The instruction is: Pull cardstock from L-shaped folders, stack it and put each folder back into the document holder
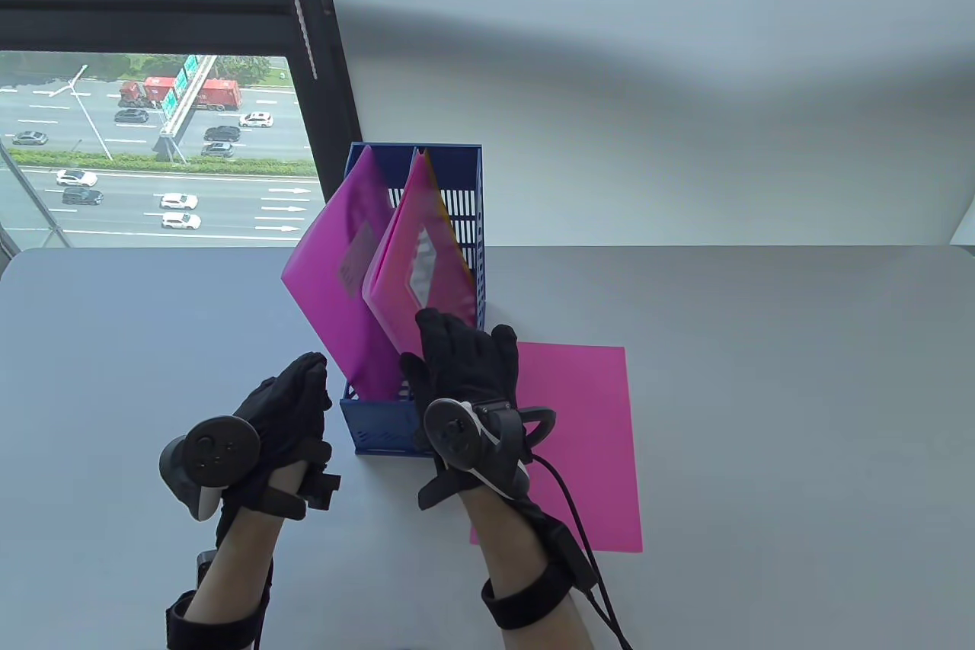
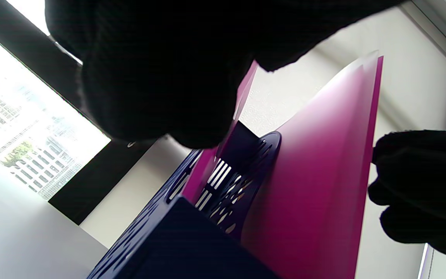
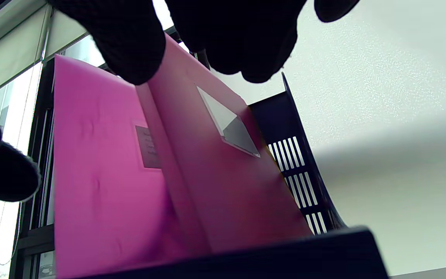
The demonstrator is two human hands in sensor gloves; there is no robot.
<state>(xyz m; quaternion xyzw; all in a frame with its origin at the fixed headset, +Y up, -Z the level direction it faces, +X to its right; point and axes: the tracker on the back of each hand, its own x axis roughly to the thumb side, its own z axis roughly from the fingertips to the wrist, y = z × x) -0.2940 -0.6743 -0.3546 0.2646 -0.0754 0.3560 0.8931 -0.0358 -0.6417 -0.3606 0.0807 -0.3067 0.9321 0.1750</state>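
Observation:
A blue mesh document holder stands mid-table with two magenta L-shaped folders leaning left out of it. My right hand reaches over the holder's front and grips the near edge of the right folder between thumb and fingers; the right wrist view shows this folder with a clear corner pocket. The left folder leans free. My left hand hangs loosely curled beside the holder's front left corner, holding nothing. One pink cardstock sheet lies flat right of the holder.
A thin orange edge shows behind the right folder inside the holder. A window and its dark frame stand behind the table's far left. White wall runs along the back edge.

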